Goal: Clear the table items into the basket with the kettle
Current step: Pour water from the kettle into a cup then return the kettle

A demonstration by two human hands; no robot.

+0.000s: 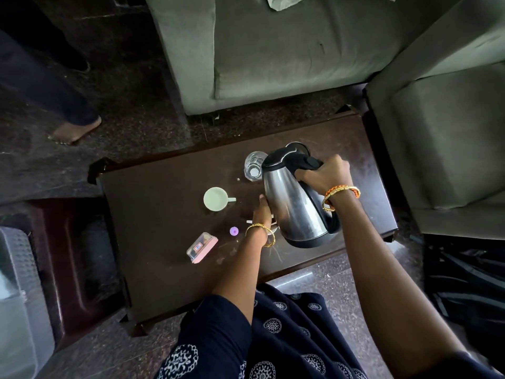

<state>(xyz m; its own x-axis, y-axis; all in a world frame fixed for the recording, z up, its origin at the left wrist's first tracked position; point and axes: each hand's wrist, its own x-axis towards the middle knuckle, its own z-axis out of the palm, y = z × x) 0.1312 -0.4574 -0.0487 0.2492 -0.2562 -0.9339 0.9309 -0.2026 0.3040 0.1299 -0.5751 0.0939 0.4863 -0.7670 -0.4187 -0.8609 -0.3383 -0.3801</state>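
Grey sofa (273, 50) and armchair (442, 132) on dark speckled floor (131, 99).

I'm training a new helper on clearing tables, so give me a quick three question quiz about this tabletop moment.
1. True or false: the right hand grips the kettle by its handle.
2. What stands just beyond the kettle: A cup, B glass, C box?
3. Fill in: the white cup is ____ of liquid.

Key: 1 true. 2 B, the glass. 3 empty.
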